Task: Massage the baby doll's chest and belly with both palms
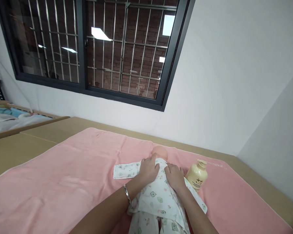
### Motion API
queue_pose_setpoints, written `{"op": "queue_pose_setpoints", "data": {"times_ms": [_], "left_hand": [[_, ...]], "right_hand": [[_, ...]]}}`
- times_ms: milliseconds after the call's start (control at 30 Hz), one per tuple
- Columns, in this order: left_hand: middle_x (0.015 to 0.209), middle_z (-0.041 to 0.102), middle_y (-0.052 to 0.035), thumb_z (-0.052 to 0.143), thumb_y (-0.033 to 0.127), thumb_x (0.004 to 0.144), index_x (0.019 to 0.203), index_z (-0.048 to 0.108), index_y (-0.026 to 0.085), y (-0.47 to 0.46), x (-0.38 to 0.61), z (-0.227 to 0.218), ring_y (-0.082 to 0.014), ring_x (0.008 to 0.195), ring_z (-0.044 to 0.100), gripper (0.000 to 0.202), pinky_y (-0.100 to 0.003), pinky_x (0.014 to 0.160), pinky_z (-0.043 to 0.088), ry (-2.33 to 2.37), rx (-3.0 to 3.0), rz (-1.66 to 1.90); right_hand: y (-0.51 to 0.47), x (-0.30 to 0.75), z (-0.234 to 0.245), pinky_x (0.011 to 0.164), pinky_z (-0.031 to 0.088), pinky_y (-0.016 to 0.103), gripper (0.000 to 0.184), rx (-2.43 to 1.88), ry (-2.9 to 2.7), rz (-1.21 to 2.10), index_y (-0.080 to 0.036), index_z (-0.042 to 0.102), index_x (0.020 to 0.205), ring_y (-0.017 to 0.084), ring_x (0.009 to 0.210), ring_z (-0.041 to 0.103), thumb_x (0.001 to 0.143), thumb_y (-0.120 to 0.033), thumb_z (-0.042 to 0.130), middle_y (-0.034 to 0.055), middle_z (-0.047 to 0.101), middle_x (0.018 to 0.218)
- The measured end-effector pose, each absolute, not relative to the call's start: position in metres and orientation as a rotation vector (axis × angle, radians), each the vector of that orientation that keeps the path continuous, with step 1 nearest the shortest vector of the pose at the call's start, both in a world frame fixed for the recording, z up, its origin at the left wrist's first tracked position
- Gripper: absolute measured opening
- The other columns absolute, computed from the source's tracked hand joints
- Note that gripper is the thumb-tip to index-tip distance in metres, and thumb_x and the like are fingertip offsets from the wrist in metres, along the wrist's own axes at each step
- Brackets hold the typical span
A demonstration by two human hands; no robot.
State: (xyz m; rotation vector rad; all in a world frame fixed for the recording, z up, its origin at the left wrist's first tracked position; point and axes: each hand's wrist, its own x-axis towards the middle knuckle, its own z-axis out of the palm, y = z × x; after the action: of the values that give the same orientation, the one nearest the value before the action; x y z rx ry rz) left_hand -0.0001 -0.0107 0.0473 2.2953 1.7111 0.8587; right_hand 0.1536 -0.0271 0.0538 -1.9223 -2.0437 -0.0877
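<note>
A baby doll lies on its back, its smooth bald head pointing away from me. It wears a white baby top printed with small green and pink figures, above matching trousers. My left hand, with a silver bangle at the wrist, rests open on the top's left shoulder, its index finger reaching the head. On the other shoulder lies my right hand, fingers apart and slightly bent over the cloth. One sleeve stretches out flat to the left; the right sleeve is partly behind my forearm.
A cream pump bottle stands close to the right of my right hand. Beneath the doll is a pink blanket over a tan surface. A wooden-sided crib or box with cloths adjoins at left. Behind are a wall and barred window.
</note>
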Motion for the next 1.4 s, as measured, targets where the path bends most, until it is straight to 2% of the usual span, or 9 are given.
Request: {"op": "queue_pose_setpoints", "data": {"times_ms": [267,367,467,567,833,933,1100,1233,1400], "left_hand": [[0.103,0.069,-0.0091,0.042,0.023,0.090,0.112,0.058,0.018,-0.013,0.002,0.042,-0.0231,0.103,0.061,0.028,-0.038,0.098,0.034,1.652,2.320,1.089],[0.099,0.070,-0.0098,0.044,0.024,0.088,0.116,0.056,0.017,-0.014,0.003,0.043,-0.0241,0.100,0.062,0.031,-0.040,0.100,0.032,1.747,2.272,1.072],[0.096,0.071,-0.0108,0.045,0.029,0.089,0.121,0.054,0.015,-0.013,0.003,0.045,-0.0257,0.098,0.063,0.036,-0.041,0.099,0.032,1.827,2.198,0.969],[0.093,0.070,-0.0102,0.043,0.030,0.090,0.113,0.057,0.016,-0.012,0.001,0.046,-0.0253,0.097,0.063,0.031,-0.039,0.094,0.035,1.799,2.178,0.922],[0.094,0.068,-0.0090,0.044,0.029,0.090,0.090,0.059,0.019,-0.017,0.002,0.045,-0.0242,0.095,0.062,0.018,-0.036,0.087,0.038,1.798,2.254,1.062],[0.093,0.069,-0.0100,0.044,0.031,0.090,0.093,0.060,0.018,-0.018,0.003,0.047,-0.0251,0.093,0.063,0.021,-0.037,0.086,0.039,1.856,2.199,1.011],[0.092,0.071,-0.0113,0.042,0.042,0.092,0.102,0.061,0.016,-0.017,0.000,0.053,-0.0259,0.090,0.065,0.034,-0.037,0.084,0.041,1.817,2.192,0.852],[0.097,0.070,-0.0097,0.047,0.038,0.089,0.097,0.062,0.018,-0.016,0.000,0.049,-0.0250,0.094,0.064,0.026,-0.035,0.084,0.042,1.751,2.264,0.928],[0.096,0.069,-0.0094,0.048,0.034,0.088,0.093,0.061,0.019,-0.016,0.003,0.042,-0.0245,0.096,0.062,0.021,-0.035,0.088,0.041,1.763,2.263,1.095]], "right_hand": [[-0.036,0.149,0.053,0.081,0.030,0.031,0.034,-1.958,-1.873,-0.378,-0.016,0.066,0.078,0.021,0.084,0.059,0.092,-0.030,0.039,0.0096,0.069,0.080],[-0.037,0.148,0.055,0.077,0.029,0.031,0.033,-2.007,-1.841,-0.382,-0.017,0.067,0.079,0.022,0.084,0.059,0.092,-0.031,0.041,0.0099,0.070,0.082],[-0.036,0.149,0.057,0.073,0.029,0.028,0.034,-1.978,-1.899,-0.246,-0.019,0.069,0.086,0.021,0.090,0.059,0.093,-0.030,0.037,0.0080,0.071,0.091],[-0.033,0.152,0.056,0.073,0.029,0.026,0.036,-1.885,-1.975,-0.144,-0.021,0.069,0.092,0.019,0.095,0.058,0.095,-0.027,0.034,0.0052,0.071,0.099],[-0.031,0.156,0.049,0.067,0.030,0.027,0.036,-1.944,-1.828,-0.321,-0.016,0.066,0.072,0.019,0.077,0.056,0.091,-0.033,0.041,0.0089,0.068,0.078],[-0.031,0.154,0.051,0.066,0.028,0.028,0.036,-1.973,-1.818,-0.324,-0.016,0.067,0.074,0.020,0.078,0.056,0.091,-0.034,0.041,0.0093,0.068,0.079],[-0.029,0.155,0.056,0.065,0.027,0.027,0.037,-1.957,-1.958,-0.116,-0.019,0.068,0.082,0.018,0.080,0.058,0.094,-0.029,0.034,0.0068,0.070,0.087],[-0.029,0.157,0.053,0.067,0.028,0.025,0.038,-1.865,-1.994,-0.097,-0.018,0.067,0.081,0.017,0.083,0.058,0.095,-0.028,0.033,0.0061,0.069,0.090],[-0.032,0.155,0.046,0.063,0.028,0.025,0.035,-1.875,-1.800,-0.185,-0.018,0.061,0.074,0.016,0.074,0.055,0.093,-0.034,0.038,0.0064,0.067,0.081]]}}
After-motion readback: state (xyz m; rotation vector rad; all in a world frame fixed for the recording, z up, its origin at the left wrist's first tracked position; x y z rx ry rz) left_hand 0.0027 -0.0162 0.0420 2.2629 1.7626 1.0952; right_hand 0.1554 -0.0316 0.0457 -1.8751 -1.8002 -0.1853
